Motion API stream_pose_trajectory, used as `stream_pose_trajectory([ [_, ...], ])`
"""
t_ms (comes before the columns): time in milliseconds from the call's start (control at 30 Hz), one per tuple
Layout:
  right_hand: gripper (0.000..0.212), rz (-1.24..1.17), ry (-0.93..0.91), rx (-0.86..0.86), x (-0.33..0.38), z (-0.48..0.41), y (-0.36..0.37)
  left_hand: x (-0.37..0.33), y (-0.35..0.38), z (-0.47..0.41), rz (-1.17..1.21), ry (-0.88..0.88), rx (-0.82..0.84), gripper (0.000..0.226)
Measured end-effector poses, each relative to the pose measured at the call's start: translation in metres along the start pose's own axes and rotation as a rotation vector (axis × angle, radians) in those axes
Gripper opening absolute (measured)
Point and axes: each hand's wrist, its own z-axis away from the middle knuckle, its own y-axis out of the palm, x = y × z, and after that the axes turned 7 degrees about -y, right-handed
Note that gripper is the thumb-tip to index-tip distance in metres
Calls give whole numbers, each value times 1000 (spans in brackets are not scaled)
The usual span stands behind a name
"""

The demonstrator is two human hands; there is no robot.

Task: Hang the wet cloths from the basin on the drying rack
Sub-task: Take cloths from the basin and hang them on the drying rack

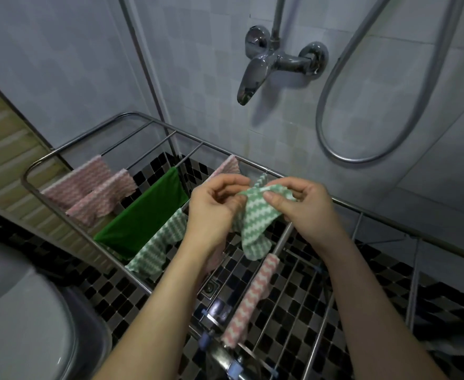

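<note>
Both hands pinch the green-and-white zigzag-patterned cloth [255,223] by its top edge. The left hand [214,212] nips one end between thumb and curled fingers. The right hand [304,209] nips the other end just beside it. The cloth hangs crumpled below them, over the middle of the silver metal tube drying rack [390,218], and I cannot tell whether it touches a rail.

Nearest the camera, a pink-and-white zigzag cloth [250,297] is draped along a rail under the right forearm. At the lower left sits a rounded grey vessel with a shiny metal rim [101,333]. Black-and-white mosaic floor tiles [294,311] show through the rack, with a square metal drain [210,287] between the forearms.

Further left, a second green-and-white zigzag cloth [156,248] hangs over a rail. A plain dark green cloth [145,212] lies just beyond it. Past that, pale pink zigzag cloths [88,193] overlap at the rack's far left end. Another pale pink cloth [226,168] shows behind the left hand.

On the pale tiled wall behind are a chrome mixer tap [274,64] and a looping metal shower hose [335,127].
</note>
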Motion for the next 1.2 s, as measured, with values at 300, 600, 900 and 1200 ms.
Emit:
stream_pose_trajectory([
  [300,8,103,-28,30,14,4,-25,-13,6,-6,-160,142,107,36],
  [600,7,77,38,117,10,2,-53,-16,29,-17,-136,-130,504,27],
  [900,50,396,196,279,-3,10,-82,-26,45,-20,-170,47,416,26],
  [1200,21,116,288,120,-9,29,-98,-9,17,-32,-139,-11,349,27],
])
